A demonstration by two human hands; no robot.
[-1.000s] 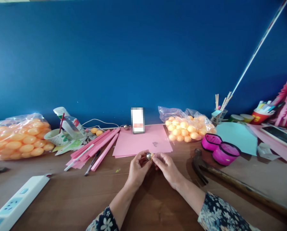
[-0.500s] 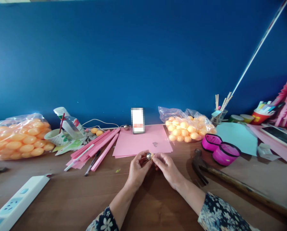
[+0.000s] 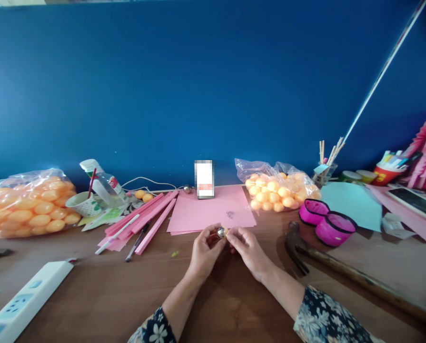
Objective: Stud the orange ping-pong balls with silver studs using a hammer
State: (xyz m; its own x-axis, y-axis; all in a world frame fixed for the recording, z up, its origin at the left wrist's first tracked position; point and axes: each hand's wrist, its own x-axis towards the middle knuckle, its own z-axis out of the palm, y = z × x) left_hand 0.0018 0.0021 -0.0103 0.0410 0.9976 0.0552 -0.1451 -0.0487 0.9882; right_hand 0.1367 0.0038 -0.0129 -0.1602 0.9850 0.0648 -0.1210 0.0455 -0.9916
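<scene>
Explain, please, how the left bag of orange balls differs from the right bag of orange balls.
The left bag of orange balls looks larger; the right bag of orange balls looks smaller. The picture's edge cuts the left bag, not the right bag. Both are transparent plastic.

Bright metal among wood, paper and plastic
The small ball (image 3: 220, 232) looks like smooth, mirror-bright metal; the table (image 3: 230, 309) is brown wood grain, faintly glossy; the pink sheets (image 3: 203, 213) are matt, smooth paper; the bags (image 3: 256, 168) are clear, crinkled, glossy plastic; the hammer head (image 3: 292, 242) is dull, dark metal; its handle (image 3: 362, 277), worn wood.
</scene>
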